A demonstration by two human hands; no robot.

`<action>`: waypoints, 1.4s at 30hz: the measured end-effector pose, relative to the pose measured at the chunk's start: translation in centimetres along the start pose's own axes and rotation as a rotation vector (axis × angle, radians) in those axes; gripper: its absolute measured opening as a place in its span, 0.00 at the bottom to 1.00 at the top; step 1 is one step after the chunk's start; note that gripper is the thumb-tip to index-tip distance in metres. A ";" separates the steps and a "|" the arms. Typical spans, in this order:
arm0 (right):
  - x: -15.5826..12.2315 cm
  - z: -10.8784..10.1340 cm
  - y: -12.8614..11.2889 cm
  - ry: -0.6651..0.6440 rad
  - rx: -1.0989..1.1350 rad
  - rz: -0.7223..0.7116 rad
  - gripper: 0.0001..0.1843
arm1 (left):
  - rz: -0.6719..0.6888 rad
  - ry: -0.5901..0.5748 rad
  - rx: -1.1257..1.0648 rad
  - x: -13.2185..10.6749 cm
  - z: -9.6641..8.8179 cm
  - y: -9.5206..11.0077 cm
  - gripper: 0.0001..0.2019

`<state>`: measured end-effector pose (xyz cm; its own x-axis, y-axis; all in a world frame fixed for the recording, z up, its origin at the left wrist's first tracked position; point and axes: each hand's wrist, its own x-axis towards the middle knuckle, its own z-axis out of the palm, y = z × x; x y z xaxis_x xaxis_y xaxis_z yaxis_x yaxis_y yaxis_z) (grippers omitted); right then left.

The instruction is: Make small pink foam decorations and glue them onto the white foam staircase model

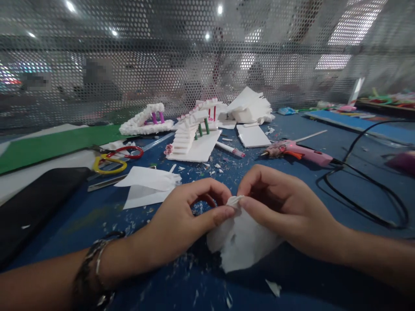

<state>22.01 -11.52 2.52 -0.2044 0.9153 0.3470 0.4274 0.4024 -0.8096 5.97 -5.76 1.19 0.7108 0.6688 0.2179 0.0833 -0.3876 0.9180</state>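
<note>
My left hand (188, 214) and my right hand (285, 207) meet over the blue table (81, 216), both pinching the top edge of a torn white foam sheet (241, 244) that hangs down between them onto the table. Each thumb and forefinger presses on the sheet's crumpled upper corner. A beaded bracelet (92, 268) sits on my left wrist. White crumbs of foam lie scattered around my hands.
Behind stand white foam stair models (191, 136) and an arch model (145, 121), a stack of foam sheets (249, 108), a pink glue gun (300, 152) with a black cable (366, 190), a marker (231, 150), scissors (112, 159), white paper (147, 183), green board (48, 144), and mesh screen (194, 56).
</note>
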 end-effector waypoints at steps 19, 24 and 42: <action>0.1 -1.1 0.1 -0.038 -0.325 -0.173 0.03 | -0.218 -0.029 -0.277 0.5 -0.5 -0.2 0.04; 0.4 -1.2 0.0 -0.052 -0.357 -0.174 0.03 | -0.144 -0.057 -0.195 0.3 -0.4 -0.3 0.02; 0.5 -0.5 0.4 -0.015 0.058 0.111 0.03 | -0.176 -0.098 -0.282 0.2 -0.3 -0.8 0.03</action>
<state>22.52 -10.89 2.56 -0.1721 0.9537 0.2468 0.3965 0.2964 -0.8688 5.82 -5.14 0.61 0.7678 0.6401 0.0279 0.0237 -0.0719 0.9971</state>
